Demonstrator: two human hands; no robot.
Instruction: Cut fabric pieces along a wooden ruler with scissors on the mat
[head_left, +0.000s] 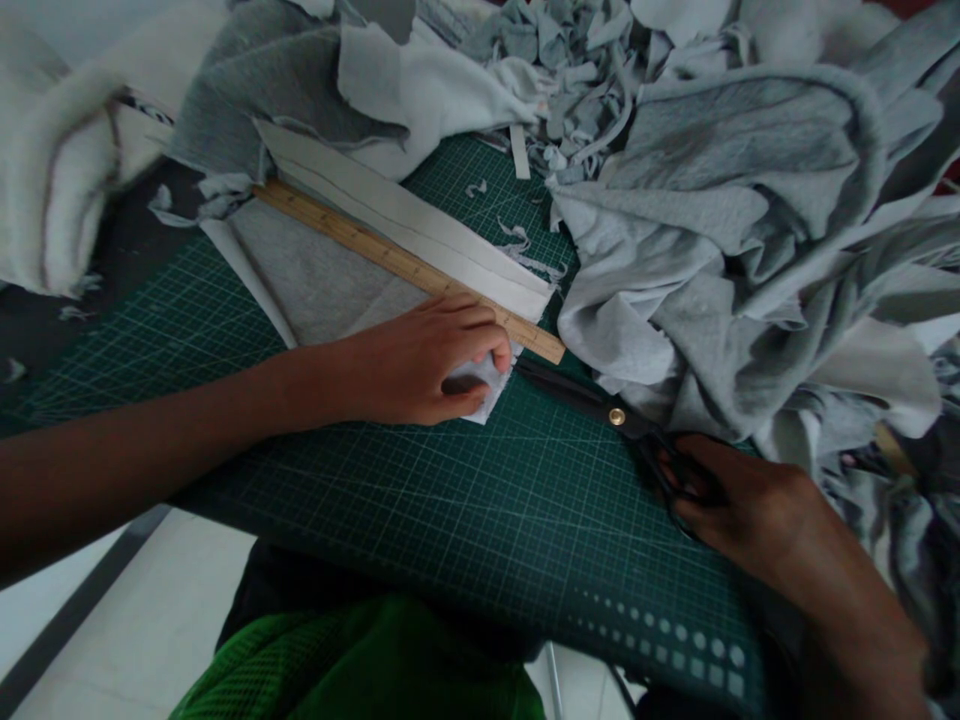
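My right hand [739, 495] has its fingers through the handles of black scissors [637, 425]. Their long blades point left and meet the right edge of the grey cloth [322, 270], just below the ruler's end. My left hand [439, 365] presses on this cloth with curled fingers, the thumb apart from them, gripping it down near its right corner. Its knuckles lie against the wooden ruler [405, 262], which runs slantwise over the cloth. Along the ruler's far side lies a pale strip [420, 225] with a dark line along its length.
Under everything is a green gridded cutting mat [480, 520]. Crumpled grey cloth [720, 220] is heaped at the right, close to the scissors. More cloth [277, 80] and small scraps [570, 90] lie at the back. A cream fluffy roll [52, 190] stands at far left.
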